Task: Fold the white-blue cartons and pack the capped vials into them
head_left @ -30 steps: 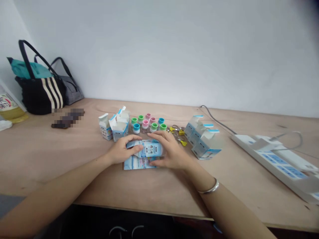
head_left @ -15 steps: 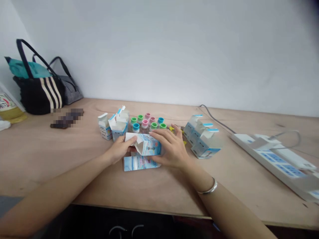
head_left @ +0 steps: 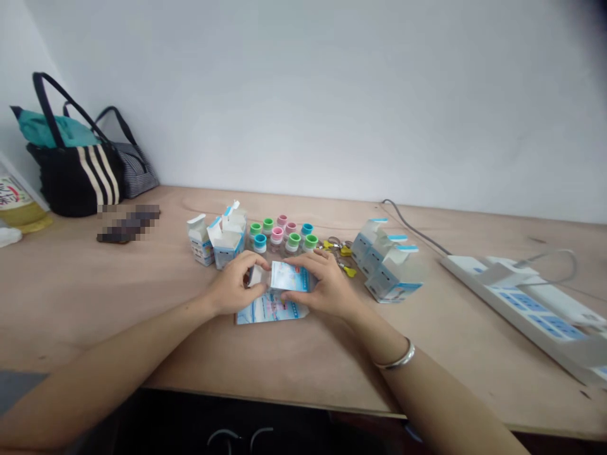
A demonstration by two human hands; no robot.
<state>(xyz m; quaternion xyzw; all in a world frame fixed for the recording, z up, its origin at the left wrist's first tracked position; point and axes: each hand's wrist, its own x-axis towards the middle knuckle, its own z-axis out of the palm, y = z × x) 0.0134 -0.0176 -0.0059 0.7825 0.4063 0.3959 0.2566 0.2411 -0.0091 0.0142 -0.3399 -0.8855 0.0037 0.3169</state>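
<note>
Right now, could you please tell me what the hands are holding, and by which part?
A small blue box: right hand around its right end, left hand at the flaps on its left.

both forearms reaching in from the sides, left hand kinda curling its fingers, right hand facing it, thumb and fingers pinching

Large characters are being carried by the label on the bottle of yellow liquid, but they are being cut off by the picture's left edge and cannot be read with certainty. Small printing is being shown on the blue-and-white held box, the flat blue packaging beneath it, and the small white-and-blue box; all of it is being left illegible by blur and size.
</note>
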